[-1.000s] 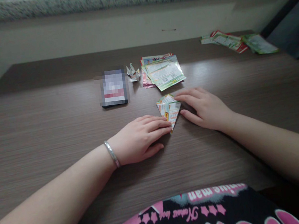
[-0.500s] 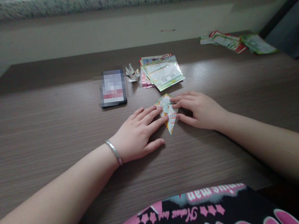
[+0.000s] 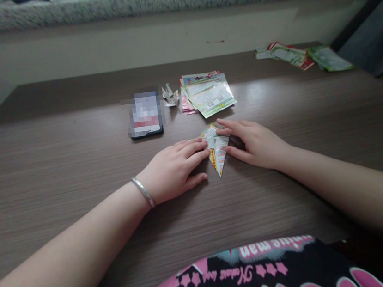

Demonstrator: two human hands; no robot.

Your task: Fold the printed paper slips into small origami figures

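Observation:
A printed sheet of paper folded into a kite shape (image 3: 221, 151) lies on the table, its sharp point toward me. From the left, my left hand (image 3: 176, 171) lies flat with fingers stretched, the fingertips resting on the paper's left edge. My right hand (image 3: 257, 142) touches the right side of the paper with its fingertips and thumb, the fingers apart and slightly bent. Beyond the hands sits a stack of printed paper sheets (image 3: 211, 97). Left of that stack stands a small folded paper figure (image 3: 171, 95) with pointed tips.
A phone (image 3: 146, 114) with a blurred screen lies left of the paper figure on the brown wood-grain table (image 3: 55, 146). More printed papers (image 3: 292, 54) are spread at the far right. A speckled stone ledge (image 3: 125, 3) carrying assorted items runs along the back.
My left hand has drawn back a little to the left, so its index finger no longer reaches over the paper's middle. The fingers of my right hand have shifted slightly.

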